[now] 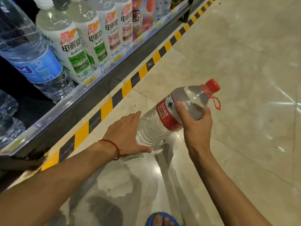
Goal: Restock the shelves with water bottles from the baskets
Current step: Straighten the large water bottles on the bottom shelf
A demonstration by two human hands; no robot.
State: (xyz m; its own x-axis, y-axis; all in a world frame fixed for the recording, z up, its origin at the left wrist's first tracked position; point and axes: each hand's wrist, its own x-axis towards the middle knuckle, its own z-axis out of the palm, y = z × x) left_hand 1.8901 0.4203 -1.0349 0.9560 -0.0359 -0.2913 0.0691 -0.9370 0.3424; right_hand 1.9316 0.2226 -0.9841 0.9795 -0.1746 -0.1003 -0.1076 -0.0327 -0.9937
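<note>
**Beside the drinks shelf, a big water bottle held over the floor**

Above the pale tiled floor (244, 62), I hold a large water bottle (154, 126) tilted almost on its side, neck pointing up and to the right, base toward the shelf (91, 95). The bottle is clear ribbed plastic. It carries a red label (165, 114) with white characters round its shoulder, a red cap (212, 86) and a red carry loop (217, 103) hanging from the neck.

My right hand (197, 126) grasps the shoulder just above the label, thumb across the near side and fingers wrapped behind. My left hand (125, 131), with a red string bracelet (115, 147) at the wrist, is spread at the bottle's base, fingers straight and thumb reaching under the bottom end.

On the shelf to the left stand a blue-labelled bottle (32, 62) and a row of white electrolyte drinks (76, 51) with green or pink bands. Yellow-and-black tape (125, 88) runs along the floor at the shelf's foot. A foot in a blue sandal (162, 219) shows at the bottom edge.
</note>
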